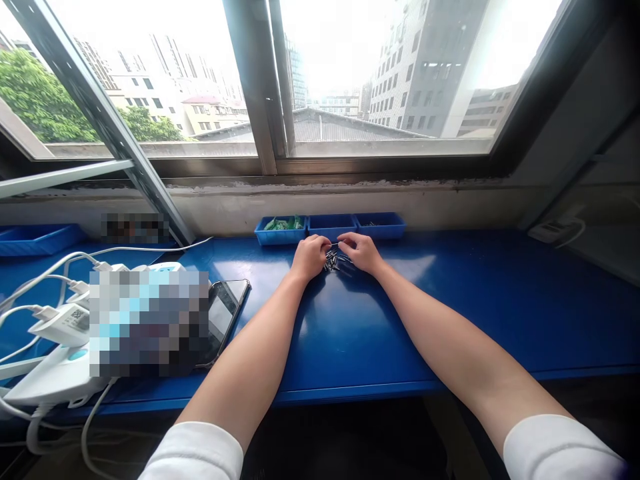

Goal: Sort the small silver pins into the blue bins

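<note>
Metal parts [331, 261], heaped between left hand [313, 256] and right hand [361, 252], presumably for easy reach; bins [331, 223] set far; either grip's closure cannot be told.

Over the blue table [340, 353], the left hand [313, 257] and right hand [361, 252] curl close together above small metal pieces [331, 262], near three blue bins [385, 233], while a phone [229, 305] lies beside the left forearm [265, 333].

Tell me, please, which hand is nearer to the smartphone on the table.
Left. The left hand is to the right of the smartphone and farther forward; the right hand is farther off on the same side, past the left hand.
</note>
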Demonstrator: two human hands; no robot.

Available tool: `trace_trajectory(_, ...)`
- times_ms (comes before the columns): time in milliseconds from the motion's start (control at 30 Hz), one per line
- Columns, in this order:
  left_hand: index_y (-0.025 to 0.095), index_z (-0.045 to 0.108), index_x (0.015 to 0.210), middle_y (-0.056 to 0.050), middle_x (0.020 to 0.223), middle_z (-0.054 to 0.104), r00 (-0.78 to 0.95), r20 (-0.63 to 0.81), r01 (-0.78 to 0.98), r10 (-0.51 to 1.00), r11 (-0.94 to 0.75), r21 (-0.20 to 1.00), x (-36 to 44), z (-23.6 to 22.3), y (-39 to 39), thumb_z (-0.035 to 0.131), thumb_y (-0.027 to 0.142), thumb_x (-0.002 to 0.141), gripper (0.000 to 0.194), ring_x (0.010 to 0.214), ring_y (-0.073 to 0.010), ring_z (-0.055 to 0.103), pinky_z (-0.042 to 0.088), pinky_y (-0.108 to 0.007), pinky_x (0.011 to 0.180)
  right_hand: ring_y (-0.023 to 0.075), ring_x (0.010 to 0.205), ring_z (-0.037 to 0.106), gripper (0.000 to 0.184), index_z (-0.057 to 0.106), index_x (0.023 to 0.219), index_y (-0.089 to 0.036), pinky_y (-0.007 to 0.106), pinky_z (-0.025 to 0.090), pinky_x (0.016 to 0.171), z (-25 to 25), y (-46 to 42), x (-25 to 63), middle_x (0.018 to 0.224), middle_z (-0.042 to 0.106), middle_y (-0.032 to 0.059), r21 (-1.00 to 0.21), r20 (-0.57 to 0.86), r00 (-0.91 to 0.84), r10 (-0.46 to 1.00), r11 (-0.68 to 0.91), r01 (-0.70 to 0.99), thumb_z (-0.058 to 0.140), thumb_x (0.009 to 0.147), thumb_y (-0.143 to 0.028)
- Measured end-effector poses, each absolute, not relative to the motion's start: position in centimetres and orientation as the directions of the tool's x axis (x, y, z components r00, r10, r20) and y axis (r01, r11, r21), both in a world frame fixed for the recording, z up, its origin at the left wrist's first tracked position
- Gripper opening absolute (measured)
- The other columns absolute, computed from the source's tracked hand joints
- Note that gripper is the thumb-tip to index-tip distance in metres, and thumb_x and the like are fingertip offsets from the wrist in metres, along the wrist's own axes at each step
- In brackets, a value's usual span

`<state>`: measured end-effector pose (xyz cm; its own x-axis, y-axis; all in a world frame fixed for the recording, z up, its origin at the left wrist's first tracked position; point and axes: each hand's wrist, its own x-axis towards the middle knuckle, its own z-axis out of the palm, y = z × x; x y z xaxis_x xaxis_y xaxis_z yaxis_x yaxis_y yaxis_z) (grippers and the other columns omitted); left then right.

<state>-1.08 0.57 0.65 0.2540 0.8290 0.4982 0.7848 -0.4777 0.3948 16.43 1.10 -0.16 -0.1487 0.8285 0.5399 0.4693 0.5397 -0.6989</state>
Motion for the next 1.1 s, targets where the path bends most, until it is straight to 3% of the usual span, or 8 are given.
trace_trajectory(100,0.02,0.069,0.095,-0.006,0.098,0.068,0.237,0.505,0.785,0.83,-0.47,0.403,-1.1,0.5,0.7,0.047,0.023,0.088,0.024,0.093,-0.0193,0.061,0.046,-0.028,0.085,0.0184,0.073,0.064,0.023,0.07,0.086,-0.018,0.03,0.049,0.07,0.2,1.0,16.4,0.075,0.07,0.0034,-0.86,0.424,-0.165,0.89,0.453,0.236,0.062,0.072,-0.035)
trace_trajectory(200,0.02,0.07,0.094,-0.006,0.094,0.068,0.249,0.518,0.758,0.818,-0.498,0.421,-1.1,0.2,0.9,0.046,0.023,0.088,0.025,0.09,-0.0182,0.062,0.047,-0.026,0.084,0.0195,0.074,0.064,0.02,0.069,0.077,-0.017,0.03,0.048,0.067,0.7,0.8,16.6,0.074,0.071,0.0047,-0.916,0.356,-0.169,0.919,0.379,0.132,0.063,0.068,-0.034)
trace_trajectory(400,0.019,0.07,0.093,-0.005,0.092,0.067,0.262,0.544,0.718,0.797,-0.537,0.442,-1.1,0.2,0.9,0.047,0.023,0.087,0.023,0.087,-0.0171,0.062,0.048,-0.025,0.081,0.0181,0.07,0.063,0.023,0.071,0.079,-0.017,0.028,0.046,0.064,1.0,0.5,16.7,0.073,0.072,0.0042,-0.931,0.35,-0.163,0.923,0.362,0.051,0.066,0.063,-0.033)
trace_trajectory(767,0.02,0.069,0.093,-0.005,0.092,0.066,0.253,0.549,0.71,0.797,-0.538,0.454,-0.9,0.3,0.8,0.047,0.024,0.088,0.022,0.086,-0.0162,0.061,0.048,-0.025,0.082,0.0169,0.068,0.061,0.023,0.074,0.079,-0.018,0.029,0.048,0.064,0.6,1.1,17.2,0.078,0.073,0.0047,-0.923,0.364,-0.19,0.912,0.381,0.059,0.064,0.066,-0.035)
trace_trajectory(833,0.02,0.068,0.098,-0.005,0.097,0.067,0.24,0.546,0.718,0.803,-0.525,0.457,-1.0,0.2,0.9,0.048,0.025,0.088,0.023,0.09,-0.0168,0.061,0.047,-0.025,0.086,0.0178,0.071,0.062,0.023,0.074,0.079,-0.018,0.03,0.049,0.068,0.4,1.4,17.2,0.078,0.073,0.0047,-0.919,0.368,-0.16,0.916,0.385,0.086,0.063,0.068,-0.034)
trace_trajectory(933,0.019,0.065,0.107,-0.006,0.107,0.066,0.187,0.532,0.751,0.826,-0.469,0.464,-1.1,0.1,1.3,0.048,0.023,0.087,0.027,0.099,-0.0186,0.061,0.045,-0.027,0.091,0.0199,0.081,0.065,0.024,0.074,0.083,-0.018,0.033,0.05,0.078,0.2,2.0,17.6,0.086,0.073,0.0052,-0.901,0.395,0.022,0.918,0.383,0.201,0.061,0.07,-0.033)
trace_trajectory(1100,0.018,0.063,0.114,-0.006,0.112,0.066,0.176,0.439,0.797,0.881,-0.389,0.461,-1.3,-0.1,1.3,0.044,0.02,0.084,0.036,0.106,-0.0199,0.059,0.043,-0.028,0.095,0.0267,0.109,0.054,0.042,0.067,0.112,-0.019,0.043,0.04,0.098,-0.3,2.9,19.3,0.104,0.069,0.0085,-0.724,0.508,0.267,0.819,0.238,0.647,0.055,0.073,-0.029)
